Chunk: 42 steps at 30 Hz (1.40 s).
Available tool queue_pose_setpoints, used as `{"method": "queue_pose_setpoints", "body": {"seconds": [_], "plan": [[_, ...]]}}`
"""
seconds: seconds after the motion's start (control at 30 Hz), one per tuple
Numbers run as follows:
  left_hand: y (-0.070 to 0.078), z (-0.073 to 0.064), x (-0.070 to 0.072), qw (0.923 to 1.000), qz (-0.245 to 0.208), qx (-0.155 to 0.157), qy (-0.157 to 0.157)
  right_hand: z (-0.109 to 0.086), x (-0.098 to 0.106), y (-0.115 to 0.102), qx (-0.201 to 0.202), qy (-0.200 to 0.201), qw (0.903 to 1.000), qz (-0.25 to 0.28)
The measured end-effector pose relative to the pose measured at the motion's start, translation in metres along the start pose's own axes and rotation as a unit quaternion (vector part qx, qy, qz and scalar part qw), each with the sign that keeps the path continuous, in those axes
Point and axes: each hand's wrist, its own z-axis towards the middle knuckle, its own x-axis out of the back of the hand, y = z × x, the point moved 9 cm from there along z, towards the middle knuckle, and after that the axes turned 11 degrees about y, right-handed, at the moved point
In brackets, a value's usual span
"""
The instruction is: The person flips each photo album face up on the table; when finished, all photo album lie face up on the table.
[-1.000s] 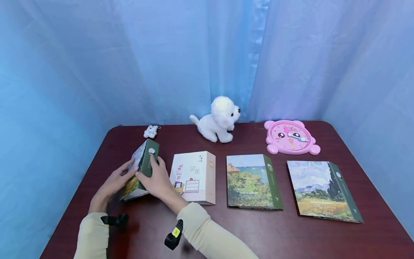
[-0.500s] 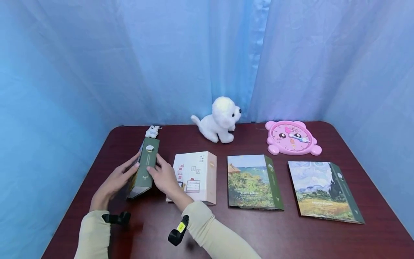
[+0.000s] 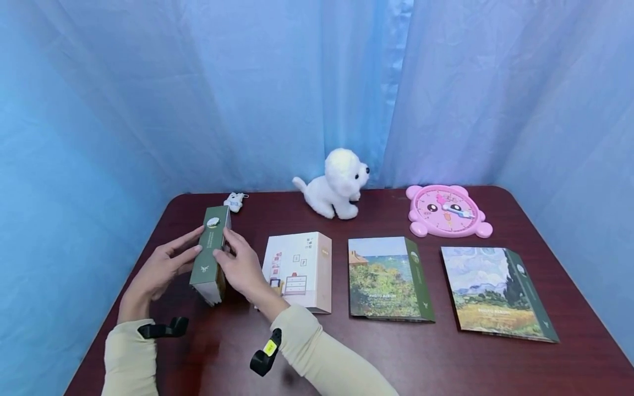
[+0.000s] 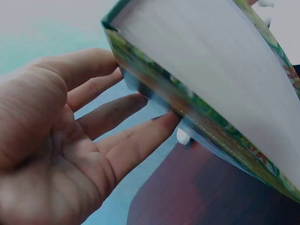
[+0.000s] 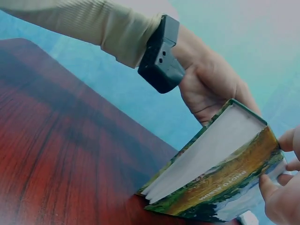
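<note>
A thick photo album (image 3: 209, 247) stands on edge at the left of the table, its green spine up and its covers slightly splayed. My left hand (image 3: 160, 267) touches its left cover; in the left wrist view the fingers (image 4: 136, 140) reach out fairly straight, tips against the cover. From the other side my right hand (image 3: 242, 267) holds the album, thumb at the spine and fingers on the right cover. The right wrist view shows that cover's painted landscape (image 5: 220, 187), white pages and the lower edge at the table. Part of the left hand is hidden behind the album there.
Right of the hands lie a white album (image 3: 297, 275) and two painted-landscape albums (image 3: 386, 275), (image 3: 495, 291) in a row. Behind them are a small white plush charm (image 3: 235, 202), a white plush dog (image 3: 337, 187) and a pink toy clock (image 3: 448, 212). Blue curtains hang behind the table.
The album has tipped from leaning rightward, with its left cover showing, to standing with its spine up and its right side showing. It and both hands have shifted a little left.
</note>
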Motion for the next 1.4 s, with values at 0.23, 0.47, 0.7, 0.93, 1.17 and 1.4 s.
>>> {"method": "queue_pose_setpoints", "body": {"seconds": [0.23, 0.47, 0.7, 0.93, 1.17, 1.4], "plan": [[-0.009, -0.002, 0.011, 0.9991, -0.04, 0.01, 0.007, 0.0, -0.013, 0.002, 0.036, -0.009, 0.9984, -0.042], [-0.011, -0.004, 0.025, 0.9981, -0.056, 0.0, 0.025, -0.005, -0.026, 0.017, 0.056, -0.035, 0.9928, -0.1], [-0.007, -0.002, 0.038, 0.9854, 0.148, 0.014, 0.083, -0.009, -0.037, 0.043, 0.015, -0.064, 0.9811, -0.182], [-0.012, -0.001, 0.05, 0.9662, 0.234, 0.058, 0.092, -0.015, -0.043, 0.067, -0.017, -0.074, 0.9659, -0.247], [-0.032, -0.004, 0.059, 0.9668, 0.224, 0.097, 0.076, -0.02, -0.046, 0.073, -0.004, -0.077, 0.9605, -0.267], [-0.057, -0.005, 0.066, 0.9673, 0.211, 0.119, 0.076, -0.027, -0.05, 0.073, 0.003, -0.099, 0.9559, -0.276]]}}
